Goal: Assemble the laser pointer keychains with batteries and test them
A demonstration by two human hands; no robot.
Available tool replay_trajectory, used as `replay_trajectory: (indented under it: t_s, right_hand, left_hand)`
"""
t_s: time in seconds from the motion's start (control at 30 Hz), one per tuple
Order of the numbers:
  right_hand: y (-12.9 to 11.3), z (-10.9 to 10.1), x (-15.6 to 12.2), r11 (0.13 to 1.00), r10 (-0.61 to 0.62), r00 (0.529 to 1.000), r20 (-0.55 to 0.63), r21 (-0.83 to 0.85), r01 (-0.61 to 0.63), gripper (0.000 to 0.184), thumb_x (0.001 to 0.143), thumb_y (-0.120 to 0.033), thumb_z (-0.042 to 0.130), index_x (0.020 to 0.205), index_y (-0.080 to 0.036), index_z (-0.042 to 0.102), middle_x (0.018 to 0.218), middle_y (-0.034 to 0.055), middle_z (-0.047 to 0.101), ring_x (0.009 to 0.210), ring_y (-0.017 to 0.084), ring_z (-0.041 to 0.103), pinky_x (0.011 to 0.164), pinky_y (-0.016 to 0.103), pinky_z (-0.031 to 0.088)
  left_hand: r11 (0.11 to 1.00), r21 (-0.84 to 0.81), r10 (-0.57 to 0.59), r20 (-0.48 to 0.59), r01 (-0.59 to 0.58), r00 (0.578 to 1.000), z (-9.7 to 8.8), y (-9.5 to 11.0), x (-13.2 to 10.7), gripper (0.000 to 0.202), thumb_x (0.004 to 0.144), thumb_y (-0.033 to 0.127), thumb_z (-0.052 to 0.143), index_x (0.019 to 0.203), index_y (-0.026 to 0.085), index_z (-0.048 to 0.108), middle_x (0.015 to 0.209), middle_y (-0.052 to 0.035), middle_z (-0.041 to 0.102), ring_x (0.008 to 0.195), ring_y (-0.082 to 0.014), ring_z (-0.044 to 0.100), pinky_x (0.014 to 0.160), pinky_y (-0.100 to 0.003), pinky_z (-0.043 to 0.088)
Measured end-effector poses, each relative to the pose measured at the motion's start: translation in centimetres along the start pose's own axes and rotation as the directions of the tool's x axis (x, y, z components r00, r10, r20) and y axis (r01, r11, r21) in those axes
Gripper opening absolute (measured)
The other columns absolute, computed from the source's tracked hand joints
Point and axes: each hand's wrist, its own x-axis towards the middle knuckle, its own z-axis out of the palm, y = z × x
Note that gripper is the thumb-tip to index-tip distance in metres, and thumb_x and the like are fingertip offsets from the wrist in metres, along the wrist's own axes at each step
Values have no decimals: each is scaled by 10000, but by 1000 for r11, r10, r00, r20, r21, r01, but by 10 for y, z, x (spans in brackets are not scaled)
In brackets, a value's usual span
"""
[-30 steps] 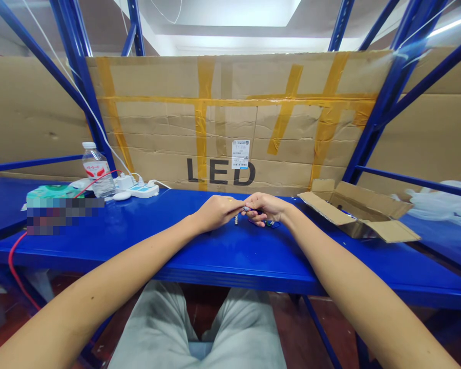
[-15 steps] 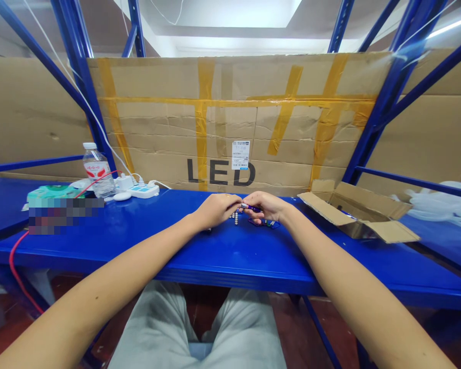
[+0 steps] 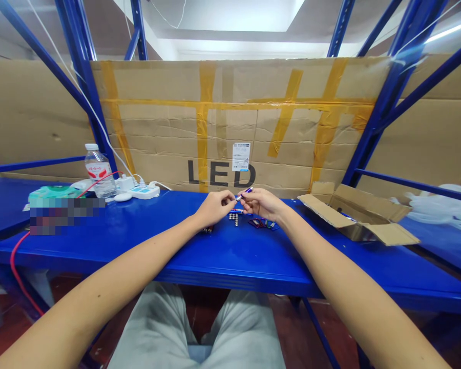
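Note:
My right hand (image 3: 264, 203) pinches a slim purple-and-silver tube (image 3: 244, 194) between thumb and fingers, above the table. The tube tilts, its silver end low and to the left. My left hand (image 3: 215, 209) is closed, its thumb and fingertips meeting at that silver end. Below the hands, several small silver round pieces (image 3: 236, 220) sit in short rows. Behind them lies another blue-and-silver tube (image 3: 236, 211), partly hidden by my fingers. Coloured carabiner-like clips (image 3: 265, 224) lie under my right hand. Small dark pieces with metal ends (image 3: 208, 229) show beside my left wrist.
An open cardboard box (image 3: 363, 212) stands on the blue table (image 3: 234, 261) at right. A water bottle (image 3: 100, 171), a white power strip (image 3: 144, 191) and a green packet (image 3: 54, 195) are at left. A large cardboard panel (image 3: 157, 133) closes off the back.
The tube has turned so its purple end points up to the right. My hands have shifted slightly, uncovering more of the silver pieces, the clips and the tube lying behind.

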Motion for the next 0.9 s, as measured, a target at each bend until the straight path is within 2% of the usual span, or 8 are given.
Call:
replay_trajectory:
  t_s: [0.13, 0.27, 0.37, 0.43, 0.5, 0.67, 0.9]
  right_hand:
    - [-2, 3, 1, 998, -11, 996, -89, -64, 5, 182, 743, -206, 720, 709, -139, 554, 519, -56, 444, 450, 70, 399, 452, 231, 382]
    - [-7, -7, 1, 976, 24, 982, -186, -210, -63, 198, 735, -196, 702, 656, -151, 526, 501, -63, 383, 446, 65, 337, 440, 234, 334]
    - [-9, -17, 1, 945, 34, 974, -224, -310, -104, 167, 742, -184, 673, 648, -148, 539, 491, -56, 378, 443, 72, 352, 437, 236, 337]
    - [-10, -21, 1, 934, 20, 972, -234, -342, -101, 156, 752, -182, 650, 647, -147, 540, 491, -50, 390, 440, 76, 368, 439, 239, 351]
    - [-10, -22, 0, 925, 11, 971, -237, -367, -101, 164, 765, -185, 632, 639, -150, 532, 495, -41, 410, 436, 79, 385, 442, 242, 368]
    - [-10, -23, -1, 905, -6, 964, -267, -412, -109, 197, 772, -184, 638, 628, -162, 505, 498, -35, 433, 422, 81, 409, 436, 240, 379]
    - [-9, -29, 2, 910, -21, 953, -301, -401, -107, 181, 755, -195, 671, 645, -155, 532, 493, -25, 458, 416, 86, 425, 435, 248, 391]
  left_hand:
    - [998, 42, 43, 77, -46, 996, 0, 1, -1, 183, 866, 302, 575, 837, 145, 664, 684, 0, 674, 589, -104, 558, 568, -222, 398]
    - [961, 213, 136, 193, -177, 972, -4, 2, 0, 173, 893, 253, 528, 888, 162, 675, 798, -24, 702, 706, -136, 611, 667, -254, 441]
    - [877, 334, 222, 355, -345, 908, 0, 10, 4, 179, 897, 224, 523, 936, 168, 689, 917, -60, 703, 871, -182, 629, 794, -299, 466]
    - [807, 381, 246, 477, -451, 844, 9, 17, 7, 189, 897, 218, 523, 932, 169, 703, 930, -78, 695, 921, -208, 624, 834, -325, 469]
    - [747, 412, 252, 550, -521, 796, 22, 25, 9, 200, 897, 228, 526, 932, 173, 715, 955, -92, 694, 953, -228, 622, 862, -347, 468]
    - [697, 478, 194, 592, -534, 783, 47, 37, 12, 229, 886, 260, 536, 956, 162, 731, 960, -121, 694, 939, -268, 639, 842, -386, 485]
    - [786, 470, 88, 556, -401, 826, 40, 41, 4, 249, 899, 291, 505, 926, 190, 731, 936, -87, 707, 886, -235, 663, 712, -308, 482]
